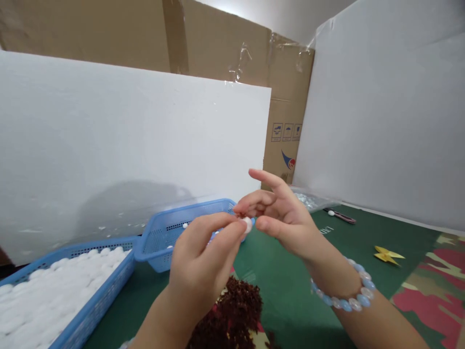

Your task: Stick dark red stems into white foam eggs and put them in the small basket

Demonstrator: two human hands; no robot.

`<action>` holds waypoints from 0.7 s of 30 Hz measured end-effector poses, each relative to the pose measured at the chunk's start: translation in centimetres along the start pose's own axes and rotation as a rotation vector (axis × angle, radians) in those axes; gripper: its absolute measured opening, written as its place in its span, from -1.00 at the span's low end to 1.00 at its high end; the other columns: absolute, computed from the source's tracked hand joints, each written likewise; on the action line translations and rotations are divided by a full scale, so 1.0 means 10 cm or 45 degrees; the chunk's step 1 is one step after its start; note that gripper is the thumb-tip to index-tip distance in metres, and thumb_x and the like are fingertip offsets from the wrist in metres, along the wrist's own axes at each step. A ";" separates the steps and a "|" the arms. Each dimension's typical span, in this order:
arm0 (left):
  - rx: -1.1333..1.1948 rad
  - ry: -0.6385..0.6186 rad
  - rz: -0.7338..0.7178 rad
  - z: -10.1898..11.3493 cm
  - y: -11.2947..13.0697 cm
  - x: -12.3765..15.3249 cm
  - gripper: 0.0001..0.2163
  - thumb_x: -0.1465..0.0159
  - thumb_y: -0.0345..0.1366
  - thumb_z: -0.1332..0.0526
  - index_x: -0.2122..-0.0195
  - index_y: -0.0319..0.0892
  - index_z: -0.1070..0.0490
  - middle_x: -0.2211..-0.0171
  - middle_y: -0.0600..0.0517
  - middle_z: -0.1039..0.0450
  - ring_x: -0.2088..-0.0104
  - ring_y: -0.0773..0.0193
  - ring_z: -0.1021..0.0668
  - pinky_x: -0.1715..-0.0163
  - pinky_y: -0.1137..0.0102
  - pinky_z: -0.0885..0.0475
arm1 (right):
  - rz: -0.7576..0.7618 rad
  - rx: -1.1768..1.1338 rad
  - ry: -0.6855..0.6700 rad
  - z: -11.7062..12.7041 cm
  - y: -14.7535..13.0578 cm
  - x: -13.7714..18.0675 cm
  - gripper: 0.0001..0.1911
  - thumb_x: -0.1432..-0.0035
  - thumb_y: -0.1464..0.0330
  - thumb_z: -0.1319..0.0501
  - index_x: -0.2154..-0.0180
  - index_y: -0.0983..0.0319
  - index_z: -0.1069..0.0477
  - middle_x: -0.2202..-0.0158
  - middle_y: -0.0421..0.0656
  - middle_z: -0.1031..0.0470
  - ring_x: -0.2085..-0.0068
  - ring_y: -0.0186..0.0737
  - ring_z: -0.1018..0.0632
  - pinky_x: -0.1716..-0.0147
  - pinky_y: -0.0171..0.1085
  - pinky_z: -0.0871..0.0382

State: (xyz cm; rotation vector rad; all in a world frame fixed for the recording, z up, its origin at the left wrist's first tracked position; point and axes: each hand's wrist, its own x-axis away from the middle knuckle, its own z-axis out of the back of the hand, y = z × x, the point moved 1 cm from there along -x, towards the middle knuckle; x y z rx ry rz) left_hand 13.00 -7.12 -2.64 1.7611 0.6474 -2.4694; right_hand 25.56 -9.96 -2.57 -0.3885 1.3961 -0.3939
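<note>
Between its thumb and index finger, my left hand point(203, 257) pinches a small white ball point(247, 225). Reddish-brown shreds point(240, 214) show at the top of the ball, by the fingertips. My right hand point(279, 213) is close on the right, its thumb apart from its fingers and one finger raised. Its curled fingertips reach the shreds, though I cannot make out whether they grip any. Below the hands lies a pile of dark reddish-brown shreds point(240, 310), partly hidden by my left hand.
At left, a blue basket point(105, 295) is full of white balls point(72, 286). Another blue basket point(156, 232) behind my left hand holds a few. On the green tabletop point(298, 300) at right lie a yellow star-like piece point(387, 255) and a pink-handled tool point(343, 216). White boards point(127, 131) stand behind.
</note>
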 end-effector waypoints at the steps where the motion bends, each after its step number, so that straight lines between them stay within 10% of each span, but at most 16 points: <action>1: 0.004 -0.016 -0.017 -0.01 0.00 0.01 -0.78 0.06 -0.58 -0.10 0.37 -0.23 -0.24 0.44 0.02 -0.26 0.41 0.41 -0.35 0.39 0.56 -0.25 | -0.026 -0.033 0.022 0.01 0.00 0.00 -0.60 0.09 0.41 -0.09 0.15 0.06 -0.07 0.44 -0.30 -0.33 0.39 -0.51 -0.40 0.37 -0.49 -0.33; 9: 0.094 -0.113 0.091 -0.08 0.05 0.07 -0.84 0.02 -0.54 -0.06 0.38 -0.24 -0.23 0.47 0.01 -0.29 0.46 0.37 -0.36 0.48 0.52 -0.29 | -0.278 -0.124 -0.068 0.09 0.00 -0.01 -0.69 0.12 0.54 -0.11 0.29 0.11 -0.26 0.45 -0.31 -0.37 0.40 -0.58 -0.41 0.43 -0.62 -0.31; 17: 0.566 0.090 0.844 -0.12 -0.14 0.13 -0.84 0.06 -0.53 -0.11 0.47 -0.15 -0.29 0.53 0.10 -0.24 0.51 0.45 -0.37 0.53 0.58 -0.33 | -0.163 -0.028 0.072 -0.06 0.40 -0.09 -0.86 0.09 0.35 -0.10 0.37 0.12 -0.28 0.48 -0.29 -0.44 0.43 -0.49 -0.44 0.47 -0.52 -0.34; 21: 0.726 0.465 1.308 0.12 -0.45 0.17 -0.77 0.10 -0.43 -0.16 0.37 -0.07 -0.31 0.56 0.17 -0.27 0.51 0.47 -0.41 0.52 0.62 -0.33 | -0.446 0.719 -0.292 -0.25 0.84 -0.46 -0.70 -0.12 0.38 0.27 0.18 0.22 -0.12 0.24 -0.13 -0.34 0.24 -0.41 -0.38 0.36 -0.38 -0.32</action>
